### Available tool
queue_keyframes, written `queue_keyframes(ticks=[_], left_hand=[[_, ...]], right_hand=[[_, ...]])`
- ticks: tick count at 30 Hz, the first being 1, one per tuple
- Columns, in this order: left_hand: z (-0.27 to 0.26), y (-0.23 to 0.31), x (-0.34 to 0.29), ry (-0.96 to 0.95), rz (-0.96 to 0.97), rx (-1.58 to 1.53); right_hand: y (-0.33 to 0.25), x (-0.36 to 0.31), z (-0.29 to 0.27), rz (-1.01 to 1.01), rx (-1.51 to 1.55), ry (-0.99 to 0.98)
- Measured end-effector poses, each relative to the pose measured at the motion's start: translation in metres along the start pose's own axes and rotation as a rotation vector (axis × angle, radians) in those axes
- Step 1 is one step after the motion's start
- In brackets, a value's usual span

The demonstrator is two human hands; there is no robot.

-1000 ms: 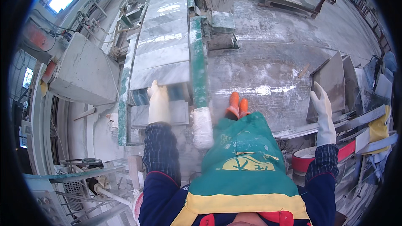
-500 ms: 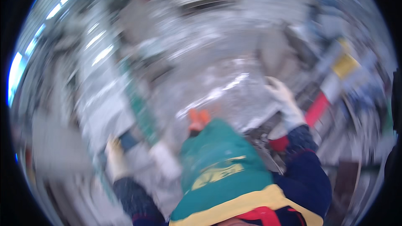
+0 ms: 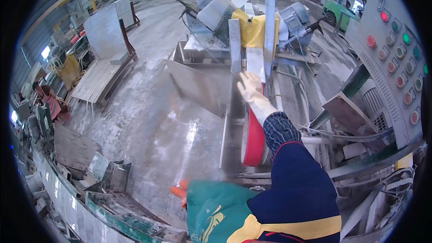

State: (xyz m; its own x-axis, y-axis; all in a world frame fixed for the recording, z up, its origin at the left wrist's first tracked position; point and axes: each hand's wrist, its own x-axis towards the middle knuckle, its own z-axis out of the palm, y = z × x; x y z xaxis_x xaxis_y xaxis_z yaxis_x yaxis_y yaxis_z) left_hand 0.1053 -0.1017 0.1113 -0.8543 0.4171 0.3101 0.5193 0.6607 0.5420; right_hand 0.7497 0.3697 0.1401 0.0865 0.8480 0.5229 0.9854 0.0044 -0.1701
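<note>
My right hand point(image 3: 253, 89), in a pale cream glove, reaches forward with its fingers stretched and apart, holding nothing. Below the palm runs a narrow conveyor with a red belt point(image 3: 254, 144); whether the glove touches it I cannot tell. Just past my fingertips, a pale flat strip point(image 3: 255, 60) lies along the belt line, between two upright grey posts. A yellow cloth point(image 3: 250, 30) hangs over the machine behind it. My left hand is out of the picture. The green apron point(image 3: 216, 207) covers my front, and my orange boots point(image 3: 180, 191) show beside it.
On the right stands a control panel point(image 3: 398, 58) with several coloured buttons. An electric motor point(image 3: 294, 16) sits beyond the belt. A leaning grey slab point(image 3: 193, 83) is left of the conveyor. Farther off are a slab rack point(image 3: 105, 29), a green vehicle point(image 3: 335, 13) and two people.
The view has swung from a blurred scene to the belt machine and control panel. My left hand has left the picture. My right hand now reaches forward over the conveyor.
</note>
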Motion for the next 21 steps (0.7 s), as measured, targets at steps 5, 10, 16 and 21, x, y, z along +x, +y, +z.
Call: queue_keyframes(ticks=[5, 10, 16, 21], left_hand=[[0.023, 0.07, 0.002, -0.047, 0.109, -0.423], [0.058, 0.076, 0.017, -0.227, 0.483, -0.238], [0.108, 0.04, 0.04, -0.399, 0.589, 0.116], [0.109, 0.031, 0.038, -0.344, 0.526, 0.095]], right_hand=[[0.028, -0.026, 0.026, 0.254, -0.214, -0.135], [0.031, -0.03, 0.027, 0.149, -0.173, 0.11], [0.02, -0.011, 0.004, 0.127, -0.165, 0.056], [0.009, 0.007, -0.004, 0.305, -0.231, -0.079]])
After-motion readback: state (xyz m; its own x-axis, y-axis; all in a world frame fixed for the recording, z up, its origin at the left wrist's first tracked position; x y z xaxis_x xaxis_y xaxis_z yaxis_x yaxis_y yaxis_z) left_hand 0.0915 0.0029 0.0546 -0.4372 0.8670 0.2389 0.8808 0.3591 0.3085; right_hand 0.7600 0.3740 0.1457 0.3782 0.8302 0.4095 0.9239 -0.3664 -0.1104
